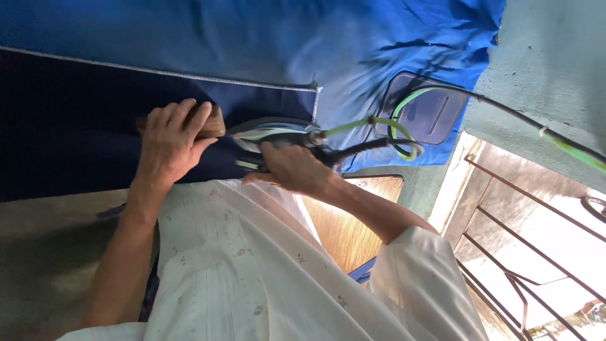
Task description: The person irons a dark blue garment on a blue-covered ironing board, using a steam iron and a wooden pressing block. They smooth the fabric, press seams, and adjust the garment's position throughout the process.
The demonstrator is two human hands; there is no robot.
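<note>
Ironing scene, seen from a head camera that looks down over the person's white patterned garment [252, 271]. Right hand [291, 168]: fingers closed around the handle of an iron [271, 136], which sits flat on dark navy cloth [76, 126]; the iron's outline is blurred. Left hand [170, 142]: fingers curled over a brown wooden block [213, 121], pressing it down on the navy cloth just beside the iron. Navy cloth: spread across the work surface, with a white stitched edge [158, 72] running along its far side and turning a corner near the iron. Blue sheet [284, 38]: bright blue, rumpled toward the far corner, lying under and beyond the navy cloth. Cord [385, 126]: green and black, looping from the iron's rear over a dark rounded tray [435, 117] on the blue sheet, then running off along a grey-green wall [549, 57]. Wooden panel [344, 227]: brown, visible below the right forearm. Metal railing [524, 252]: dark bars at the frame's side, bright daylight behind them.
</note>
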